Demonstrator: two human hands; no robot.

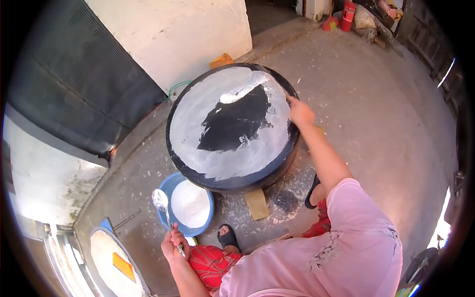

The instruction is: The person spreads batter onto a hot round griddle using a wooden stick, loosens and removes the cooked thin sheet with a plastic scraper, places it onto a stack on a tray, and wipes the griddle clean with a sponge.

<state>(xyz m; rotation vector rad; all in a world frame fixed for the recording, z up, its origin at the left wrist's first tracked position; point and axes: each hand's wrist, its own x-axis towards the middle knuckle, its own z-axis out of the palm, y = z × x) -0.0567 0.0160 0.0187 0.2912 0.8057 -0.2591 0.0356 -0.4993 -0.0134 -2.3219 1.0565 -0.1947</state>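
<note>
My left hand (174, 243) is closed around the handle of a metal ladle (161, 200). The ladle's bowl is smeared white and hangs over the left rim of a blue basin (211, 208) holding white batter (190, 204). At the right edge of a large round black griddle (230, 127), my right hand (301, 112) is closed on something slim, mostly hidden by the fingers and blurred. A ring of white batter (190, 116) coats the griddle around a bare dark patch. Across its far side lies a thicker white streak (242, 90).
A tan block (257, 204) sits on the floor by the griddle's base, beside dark ash (285, 200). An orange piece (123, 267) lies on a round pale surface at lower left. Behind the griddle are a brick (221, 61) and a white wall (173, 37). Red containers (347, 16) stand far right.
</note>
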